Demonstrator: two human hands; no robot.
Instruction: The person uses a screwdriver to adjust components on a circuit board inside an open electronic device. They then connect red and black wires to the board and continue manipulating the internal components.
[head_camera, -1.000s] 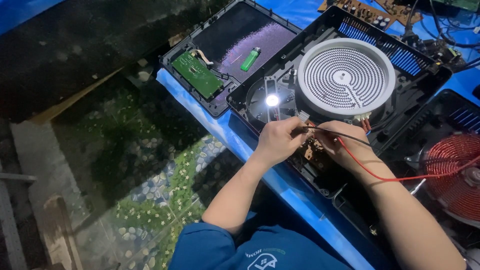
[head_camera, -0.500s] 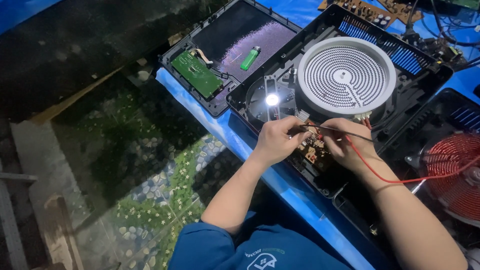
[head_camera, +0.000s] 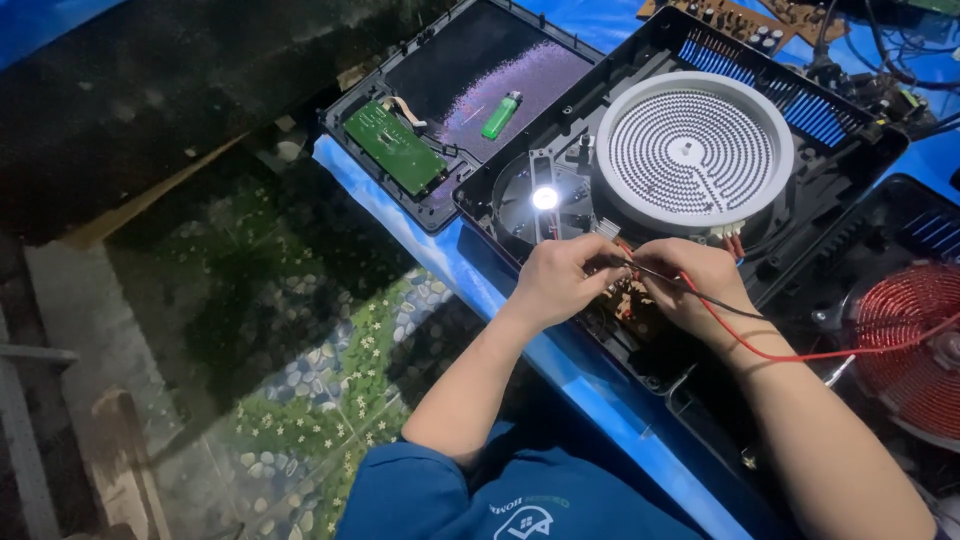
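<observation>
Your hands work in a tight gap: the round white heating plate (head_camera: 694, 152) blocks the far side, the red wire (head_camera: 790, 345) crosses your right wrist, and the fan (head_camera: 545, 200) crowds the left. Room opens toward the surface's near edge (head_camera: 590, 375).

Both hands work close together over the opened black cooker casing (head_camera: 850, 165). The left hand (head_camera: 560, 280) and right hand (head_camera: 695, 285) each pinch a thin probe lead, black and red wire (head_camera: 800, 352) trailing toward four o'clock. At twelve o'clock from them sits the round white heating coil (head_camera: 695, 150); a green lighter (head_camera: 502, 114) lies at eleven.
</observation>
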